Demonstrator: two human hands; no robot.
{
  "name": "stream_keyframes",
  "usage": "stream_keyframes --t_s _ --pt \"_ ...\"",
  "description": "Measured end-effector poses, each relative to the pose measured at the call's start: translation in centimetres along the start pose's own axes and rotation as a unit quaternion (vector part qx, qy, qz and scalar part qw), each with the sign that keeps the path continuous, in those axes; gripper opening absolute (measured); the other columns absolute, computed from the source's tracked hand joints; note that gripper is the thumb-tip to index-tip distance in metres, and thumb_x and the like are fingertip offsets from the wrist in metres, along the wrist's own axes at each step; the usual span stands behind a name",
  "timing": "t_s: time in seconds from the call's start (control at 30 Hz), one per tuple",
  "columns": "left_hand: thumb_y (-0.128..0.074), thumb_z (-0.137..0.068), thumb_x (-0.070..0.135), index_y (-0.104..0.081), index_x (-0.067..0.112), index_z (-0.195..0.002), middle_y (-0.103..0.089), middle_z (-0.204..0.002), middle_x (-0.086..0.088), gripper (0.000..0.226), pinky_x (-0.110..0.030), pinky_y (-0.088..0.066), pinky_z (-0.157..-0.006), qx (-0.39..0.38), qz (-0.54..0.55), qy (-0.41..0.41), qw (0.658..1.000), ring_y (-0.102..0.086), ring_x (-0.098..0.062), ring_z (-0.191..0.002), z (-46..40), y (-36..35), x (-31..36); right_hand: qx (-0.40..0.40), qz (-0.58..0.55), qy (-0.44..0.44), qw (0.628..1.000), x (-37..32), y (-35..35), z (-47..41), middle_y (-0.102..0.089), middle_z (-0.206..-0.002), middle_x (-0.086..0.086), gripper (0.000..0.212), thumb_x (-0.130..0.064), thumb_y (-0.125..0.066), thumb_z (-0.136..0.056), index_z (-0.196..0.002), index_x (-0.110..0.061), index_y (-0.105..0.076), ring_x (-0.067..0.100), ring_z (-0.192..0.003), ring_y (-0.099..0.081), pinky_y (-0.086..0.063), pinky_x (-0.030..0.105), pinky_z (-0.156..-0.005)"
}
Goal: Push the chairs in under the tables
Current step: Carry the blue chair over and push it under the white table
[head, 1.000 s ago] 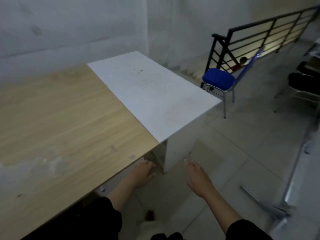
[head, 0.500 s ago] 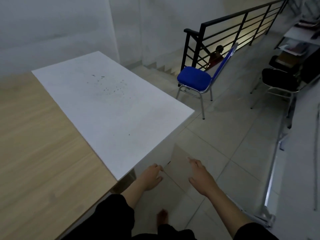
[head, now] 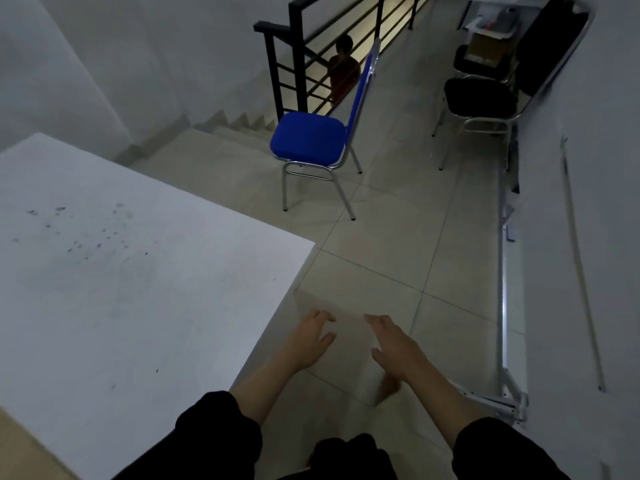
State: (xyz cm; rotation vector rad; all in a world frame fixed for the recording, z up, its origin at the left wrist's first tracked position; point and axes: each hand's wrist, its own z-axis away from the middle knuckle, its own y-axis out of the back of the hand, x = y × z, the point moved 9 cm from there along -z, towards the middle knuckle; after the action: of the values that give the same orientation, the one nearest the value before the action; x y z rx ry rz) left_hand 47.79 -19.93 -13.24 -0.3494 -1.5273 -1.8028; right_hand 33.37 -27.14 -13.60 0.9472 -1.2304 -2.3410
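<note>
Both hands, left hand (head: 308, 337) and right hand (head: 394, 348), spread and empty; grip blue chair (head: 311, 138) backrest, slide squarely under white desk (head: 138, 289).

A blue padded chair (head: 309, 138) with chrome legs stands upright on the tiles, well apart from the white table (head: 121, 271)

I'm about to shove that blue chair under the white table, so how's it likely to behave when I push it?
The blue chair looks light: thin metal tube legs under a padded seat, so it should move easily. Its four small feet on smooth floor tiles will probably slide, perhaps scraping. The backrest is tall and narrow, so a high push might tip it; lower seems safer.
</note>
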Motion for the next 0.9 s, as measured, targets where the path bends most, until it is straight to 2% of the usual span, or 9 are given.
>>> stream_keyframes --t_s 0.17,0.4,0.5,0.57,0.67,0.8,0.9 --pt "-0.054 -0.094 0.020 -0.052 0.009 -0.124 -0.049 -0.128 -0.011 0.032 -0.028 -0.034 -0.102 0.005 0.019 -0.015 1.000 -0.048 -0.023 -0.119 -9.9 1.0 2.9 -0.011 0.012 0.016 1.000 4.0 4.4 -7.7 -0.029 -0.145 0.005 0.067 -0.016 -0.050 -0.090 -0.147 -0.025 -0.016 0.025 -0.119 -0.044 -0.046 0.038 -0.087" --pt "-0.051 -0.096 0.026 -0.051 0.012 -0.124 -0.049 -0.125 -0.009 0.032 -0.028 -0.038 -0.098 0.014 0.022 0.035 0.999 -0.050 -0.023 -0.116 -23.6 2.6 6.0 -0.007 -0.040 0.033 0.999 12.5 15.1 -17.3 -0.037 -0.138 0.007 0.062 -0.020 -0.048 -0.094 -0.147 -0.024 -0.015 0.024 -0.113 -0.050 -0.046 0.037 -0.090" --pt "-0.049 -0.097 0.028 -0.050 0.014 -0.125 -0.048 -0.126 -0.007 0.032 -0.028 -0.038 -0.098 0.030 0.033 0.052 0.998 -0.049 -0.021 -0.117 -28.6 3.4 7.4 -0.009 -0.046 0.013 0.999 17.0 19.5 -21.9 -0.037 -0.140 0.009 0.062 -0.022 -0.047 -0.094 -0.147 -0.024 -0.015 0.026 -0.119 -0.047 -0.042 0.038 -0.097" --pt "-0.050 -0.096 0.026 -0.050 0.011 -0.125 -0.049 -0.125 -0.009 0.032 -0.025 -0.036 -0.096 0.041 0.034 0.057 0.997 -0.050 -0.022 -0.116 -31.0 4.1 8.1 -0.008 -0.044 -0.014 0.999 19.4 21.7 -24.5 -0.043 -0.134 0.013 0.061 -0.022 -0.050 -0.093 -0.146 -0.022 -0.019 0.027 -0.117 -0.049 -0.044 0.039 -0.095" --pt "-0.050 -0.096 0.024 -0.050 0.010 -0.125 -0.049 -0.124 -0.009 0.032 -0.022 -0.034 -0.093 0.041 0.037 0.082 0.995 -0.050 -0.023 -0.114 -33.9 4.5 8.1 -0.018 -0.057 -0.012 0.998 21.0 23.5 -28.1 -0.047 -0.130 0.016 0.060 -0.020 -0.052 -0.091 -0.144 -0.021 -0.023 0.029 -0.115 -0.051 -0.045 0.040 -0.094" --pt "-0.050 -0.096 0.025 -0.050 0.011 -0.125 -0.048 -0.125 -0.009 0.032 -0.026 -0.037 -0.096 0.024 0.032 0.105 0.994 -0.050 -0.023 -0.116 -38.4 4.4 6.3 -0.029 -0.067 0.017 0.997 21.2 25.1 -33.0 -0.047 -0.129 0.013 0.059 -0.020 -0.052 -0.091 -0.143 -0.022 -0.024 0.028 -0.114 -0.052 -0.045 0.043 -0.094" --pt "-0.051 -0.096 0.023 -0.050 0.011 -0.125 -0.048 -0.124 -0.009 0.031 -0.023 -0.036 -0.090 0.026 0.025 0.112 0.993 -0.051 -0.023 -0.112 -43.4 5.3 5.8 -0.036 -0.072 0.032 0.996 21.5 26.4 -37.3 -0.046 -0.130 0.010 0.058 -0.019 -0.052 -0.092 -0.143 -0.022 -0.025 0.025 -0.113 -0.052 -0.045 0.040 -0.093"
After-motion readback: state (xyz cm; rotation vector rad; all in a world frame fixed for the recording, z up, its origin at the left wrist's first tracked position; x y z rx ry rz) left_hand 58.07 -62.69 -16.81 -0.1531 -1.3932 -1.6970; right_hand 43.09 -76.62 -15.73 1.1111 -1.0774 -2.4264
